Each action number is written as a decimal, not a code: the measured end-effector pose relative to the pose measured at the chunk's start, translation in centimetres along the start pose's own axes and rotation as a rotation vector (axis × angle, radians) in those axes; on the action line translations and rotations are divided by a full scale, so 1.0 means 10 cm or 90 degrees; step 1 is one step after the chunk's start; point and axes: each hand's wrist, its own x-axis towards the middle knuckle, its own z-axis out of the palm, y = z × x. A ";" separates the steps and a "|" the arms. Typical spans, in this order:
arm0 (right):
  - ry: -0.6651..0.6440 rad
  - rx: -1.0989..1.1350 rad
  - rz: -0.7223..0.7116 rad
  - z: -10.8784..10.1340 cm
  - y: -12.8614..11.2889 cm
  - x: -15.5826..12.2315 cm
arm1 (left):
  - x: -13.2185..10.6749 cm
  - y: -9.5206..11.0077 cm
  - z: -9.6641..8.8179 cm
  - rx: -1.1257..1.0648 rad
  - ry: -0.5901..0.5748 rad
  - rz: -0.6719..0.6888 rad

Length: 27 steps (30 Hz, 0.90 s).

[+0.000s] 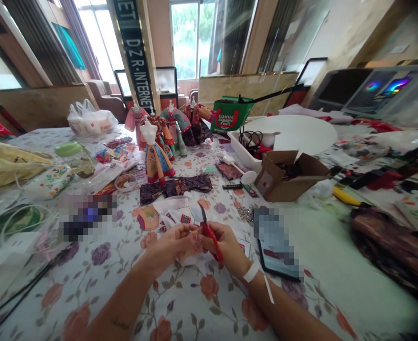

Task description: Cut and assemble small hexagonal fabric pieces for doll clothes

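Observation:
My left hand [177, 242] is closed, its fingertips pinching a small piece of orange-pink patterned fabric [195, 242]. Against the same piece, my right hand [226, 246] has its fingers curled around a pair of red-handled scissors [214, 244], blades pointing up and away from me. Just beyond my hands lie white paper pieces with a red-black woven-looking pattern [186, 219] and an orange fabric cutout [148, 219]. Behind those, a dark patterned cloth strip [177, 187] is spread on the table. A white tape band [251, 272] circles my right wrist.
Several small dress forms in robes, one with a blue-yellow skirt [155, 154], stand at the back. Right of my hands lie a tablet-like device [276, 248] and an opened cardboard box [283, 182]. A lidded jar [76, 158] and cables [27, 279] are on the left.

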 end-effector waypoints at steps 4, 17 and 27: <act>-0.022 -0.001 -0.009 0.01 -0.01 -0.01 | 0.00 -0.02 -0.02 0.056 -0.015 -0.004; -0.033 -0.107 -0.106 0.03 -0.05 -0.06 | 0.00 -0.02 -0.11 0.036 -0.079 -0.077; 0.009 -0.114 -0.083 0.02 0.01 -0.03 | 0.03 -0.07 -0.06 0.060 0.009 0.072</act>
